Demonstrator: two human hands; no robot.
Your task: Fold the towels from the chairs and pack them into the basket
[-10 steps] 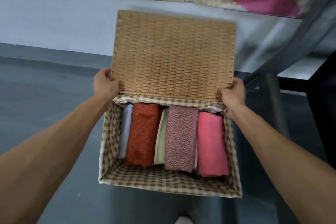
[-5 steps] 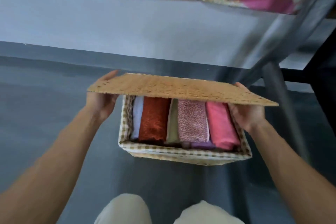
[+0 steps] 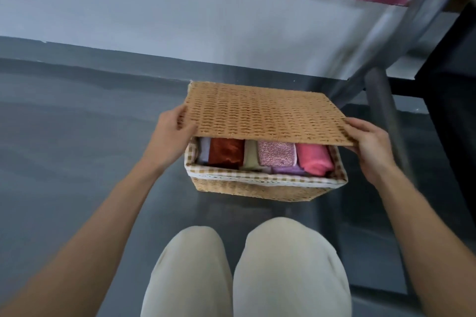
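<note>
Basket lid tilts, near long edge raised above towels; fingers of left hand and right hand grip its near corners.

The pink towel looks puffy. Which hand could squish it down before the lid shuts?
The right hand, probably. It holds the lid by the corner just above the pink towel. The left hand holds the opposite corner, at the other end of the basket.
</note>
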